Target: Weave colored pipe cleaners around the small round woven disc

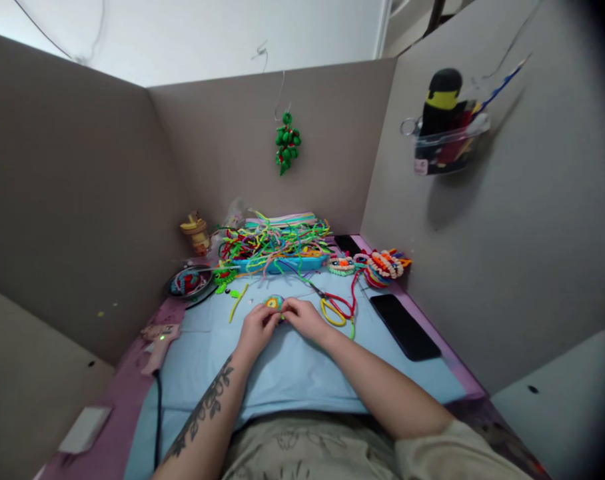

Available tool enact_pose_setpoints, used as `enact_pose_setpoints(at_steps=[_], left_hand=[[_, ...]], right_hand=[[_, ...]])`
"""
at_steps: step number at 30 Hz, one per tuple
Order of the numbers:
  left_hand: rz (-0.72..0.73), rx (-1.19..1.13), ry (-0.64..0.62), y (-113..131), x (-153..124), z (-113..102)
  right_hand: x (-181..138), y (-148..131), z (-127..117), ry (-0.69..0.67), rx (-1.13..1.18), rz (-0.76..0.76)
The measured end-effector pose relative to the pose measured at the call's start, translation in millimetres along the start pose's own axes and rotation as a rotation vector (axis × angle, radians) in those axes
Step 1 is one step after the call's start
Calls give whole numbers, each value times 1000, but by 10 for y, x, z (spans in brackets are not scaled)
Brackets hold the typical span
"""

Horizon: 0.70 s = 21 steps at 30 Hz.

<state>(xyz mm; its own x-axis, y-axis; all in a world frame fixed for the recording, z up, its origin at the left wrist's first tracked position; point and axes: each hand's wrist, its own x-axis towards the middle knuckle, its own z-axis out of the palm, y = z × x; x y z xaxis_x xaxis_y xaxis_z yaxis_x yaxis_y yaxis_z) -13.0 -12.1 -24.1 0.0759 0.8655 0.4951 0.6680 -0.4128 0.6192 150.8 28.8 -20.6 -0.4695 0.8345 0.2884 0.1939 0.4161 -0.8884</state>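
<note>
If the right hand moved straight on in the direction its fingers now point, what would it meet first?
The right hand would most likely meet the small colourful piece at its fingertips, with the left hand close beside it; it may already touch the piece, but depth there is unclear.

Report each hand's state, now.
Left hand: closed, holding a small round blue, yellow and orange piece.
Right hand: closed, against the same piece; its exact grip is hidden.
</note>
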Motion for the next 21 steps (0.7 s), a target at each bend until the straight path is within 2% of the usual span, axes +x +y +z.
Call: enact_pose_setpoints(at_steps=[11,21], left_hand=[[-33,-14,-49,2,26,3],[-7,-15,-60,73,0,18]], right_hand=[[31,96,35,20,0,23],[31,93,27,-76,167,105]])
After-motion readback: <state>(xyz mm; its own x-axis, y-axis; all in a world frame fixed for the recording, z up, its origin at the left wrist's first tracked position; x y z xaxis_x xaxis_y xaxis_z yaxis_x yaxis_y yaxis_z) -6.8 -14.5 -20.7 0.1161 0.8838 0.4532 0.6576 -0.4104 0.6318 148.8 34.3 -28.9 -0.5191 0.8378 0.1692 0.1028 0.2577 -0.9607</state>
